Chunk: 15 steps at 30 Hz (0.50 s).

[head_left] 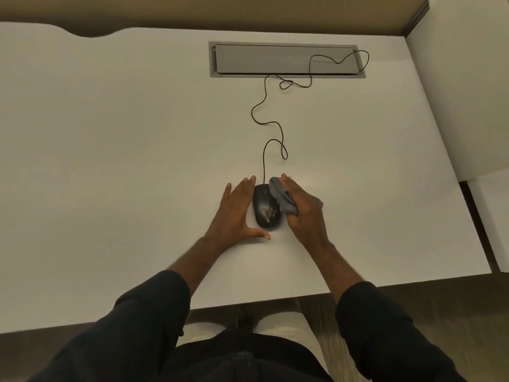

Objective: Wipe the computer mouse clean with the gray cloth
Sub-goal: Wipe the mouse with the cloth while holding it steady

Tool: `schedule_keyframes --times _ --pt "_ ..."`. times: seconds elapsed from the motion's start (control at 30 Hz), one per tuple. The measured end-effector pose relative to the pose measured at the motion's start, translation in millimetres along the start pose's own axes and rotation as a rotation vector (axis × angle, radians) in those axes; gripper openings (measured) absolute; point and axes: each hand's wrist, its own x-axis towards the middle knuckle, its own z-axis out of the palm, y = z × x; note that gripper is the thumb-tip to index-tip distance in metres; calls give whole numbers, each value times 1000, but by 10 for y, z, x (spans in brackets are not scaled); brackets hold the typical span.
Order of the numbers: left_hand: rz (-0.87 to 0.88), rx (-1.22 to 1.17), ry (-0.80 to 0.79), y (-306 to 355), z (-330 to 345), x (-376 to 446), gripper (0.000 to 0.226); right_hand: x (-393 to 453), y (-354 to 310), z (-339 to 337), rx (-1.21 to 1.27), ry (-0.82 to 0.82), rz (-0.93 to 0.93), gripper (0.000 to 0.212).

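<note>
Bracing the light, slide-prone mouse (265, 206) with flat, straight fingers, left hand (234, 213) is steadying it while right hand (303, 213) is gripping the soft, bunched cloth (281, 195) against its side.

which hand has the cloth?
The right hand grips the gray cloth against the mouse; the left hand lies flat, fingers straight, beside it.

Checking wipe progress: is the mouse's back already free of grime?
No: the mouse carries a tan smear on its rear, beside the gray cloth in the right hand.
</note>
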Motion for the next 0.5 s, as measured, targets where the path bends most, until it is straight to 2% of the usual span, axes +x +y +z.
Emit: schedule_keyframes --times 0.07,0.3,0.5 --pt "15 11 -3 -5 -3 30 137 5 20 12 6 12 10 73" --pt "24 -17 11 -35 16 100 136 37 73 36 34 39 75 50" --pt "27 18 8 -58 55 92 133 50 77 51 66 82 63 51"
